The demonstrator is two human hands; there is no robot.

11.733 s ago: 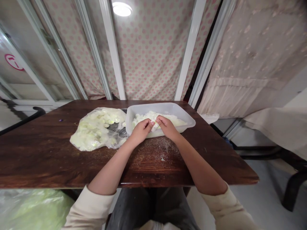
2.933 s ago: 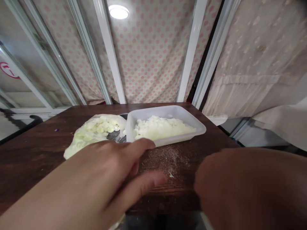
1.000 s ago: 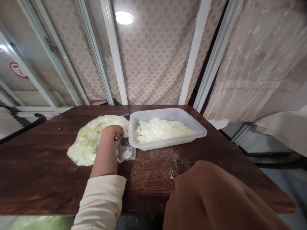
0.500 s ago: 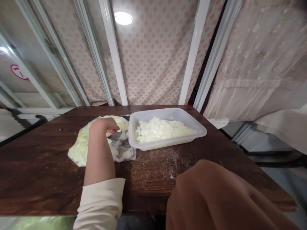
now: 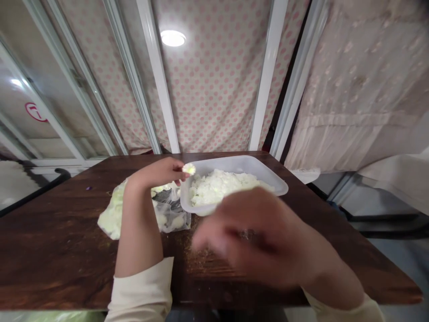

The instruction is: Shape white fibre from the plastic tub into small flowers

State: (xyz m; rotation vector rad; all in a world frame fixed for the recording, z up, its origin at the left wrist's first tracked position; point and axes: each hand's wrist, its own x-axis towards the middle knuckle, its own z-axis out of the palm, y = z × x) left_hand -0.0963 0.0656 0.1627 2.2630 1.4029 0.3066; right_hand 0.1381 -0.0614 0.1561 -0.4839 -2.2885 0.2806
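My left hand (image 5: 170,173) pinches a small white flower-like head with a yellow-green middle (image 5: 189,168) between thumb and fingers, at the left rim of a white plastic tub (image 5: 279,185). A heap of loose white, faintly yellowish pieces (image 5: 221,182) lies in that tub. Below the left hand rests an open clear plastic bag (image 5: 172,217) with more whitish pieces inside; my forearm hides part of it. My right hand (image 5: 248,237) hangs in front of the tub, blurred by motion with its fingers curved. Whether it holds anything does not show.
The dark wooden table (image 5: 60,259) has brown crumbs scattered before the tub. A tiny purple scrap (image 5: 89,188) lies at left. Behind stand white-framed panes with a dotted curtain (image 5: 214,89). Pale green stuff (image 5: 63,316) shows below the table's front edge.
My left hand has risen out of the bag and moved right to the tub's rim, bringing a white flower-like head. My right hand has swung up and left, towards the tub.
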